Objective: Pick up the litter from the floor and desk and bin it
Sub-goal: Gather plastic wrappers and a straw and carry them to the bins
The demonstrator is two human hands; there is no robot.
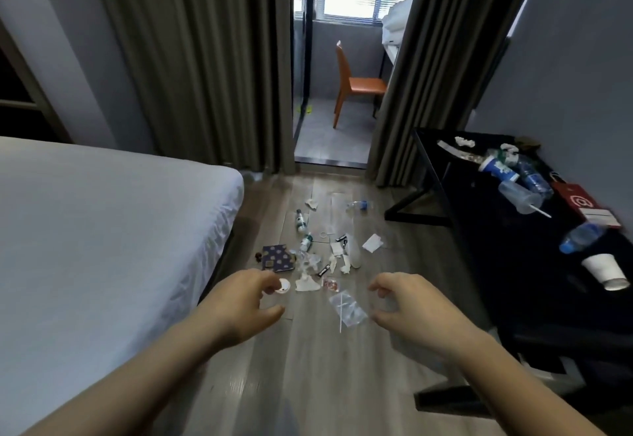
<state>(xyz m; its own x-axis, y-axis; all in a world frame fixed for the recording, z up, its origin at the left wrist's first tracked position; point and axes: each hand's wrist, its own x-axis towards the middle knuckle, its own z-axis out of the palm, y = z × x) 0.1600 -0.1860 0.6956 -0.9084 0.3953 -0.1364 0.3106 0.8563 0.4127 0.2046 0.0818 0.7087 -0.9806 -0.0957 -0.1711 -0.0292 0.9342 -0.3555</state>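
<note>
Litter [310,284] of crumpled tissues, wrappers and small bottles covers the grey wooden floor [308,384]; clear plastic bottles [580,237] and a white paper cup [604,269] lie on the black desk [513,281]. Left hand [239,302] and right hand [407,305] hover empty, fingers loosely curled. Nothing seems binned yet.

bed [102,230] left, desk [513,264] right, litter [322,254] on floor [308,384] between.
</note>
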